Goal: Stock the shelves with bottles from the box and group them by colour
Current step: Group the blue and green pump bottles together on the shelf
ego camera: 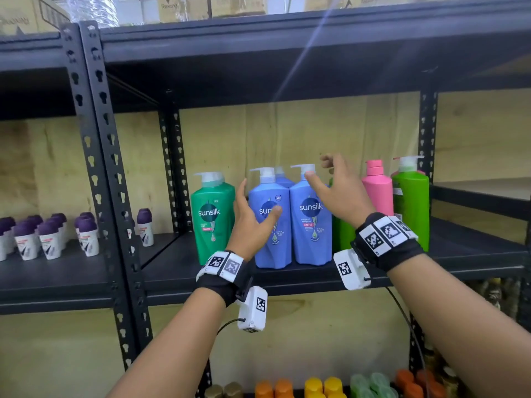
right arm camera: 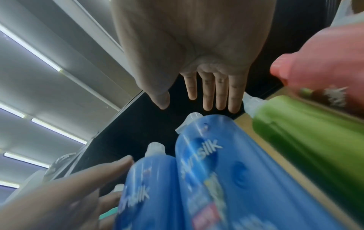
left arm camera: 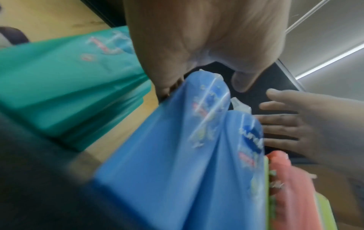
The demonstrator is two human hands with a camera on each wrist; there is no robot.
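- Both forearms are bare, with no sleeves in view.
- The left hand point(ego camera: 253, 222) has a black fabric wristband point(ego camera: 227, 278) carrying white blocks printed with black square code markers.
- A white camera box point(ego camera: 253, 308) with its own code marker hangs below that band; a thin black cable leaves its lower end.
- The right hand point(ego camera: 342, 193) wears a matching black band point(ego camera: 388, 239) with marker blocks, a white box point(ego camera: 352, 268) and a black cable.

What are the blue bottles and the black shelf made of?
The blue bottles look like smooth, slightly glossy plastic, with molded facets, printed labels and pale plastic pump tops. The black shelf looks like painted metal: thin matte beams and punched slots in its uprights. I can't be certain from pictures alone.
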